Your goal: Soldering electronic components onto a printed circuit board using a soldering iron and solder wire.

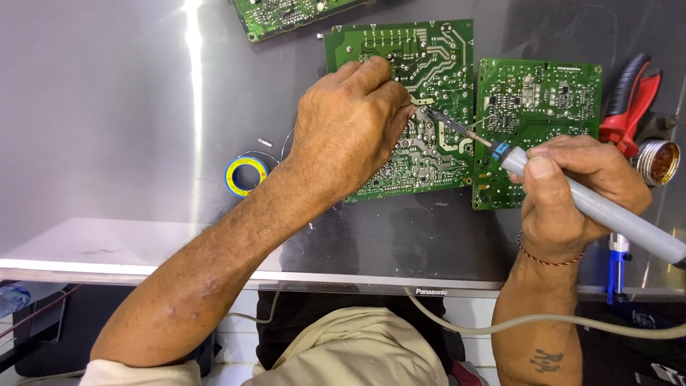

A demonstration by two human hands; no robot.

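**Boards and tools on the panel**

Three boards are laid on the panel point(107, 107): the middle board point(429, 78) at centre, the right board point(543, 100) just beside it, the far board point(286, 14) behind to the left. The solder reel point(245, 175) is placed left of the middle board. The pliers point(632, 100) and tip-cleaner tin point(657, 163) are set right of the right board.

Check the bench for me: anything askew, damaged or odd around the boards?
Nothing looks damaged or spilled. The middle green circuit board lies slightly tilted beside the squarer right green circuit board. A third green board is cut off by the top edge. The grey soldering iron in the right hand meets the middle board.
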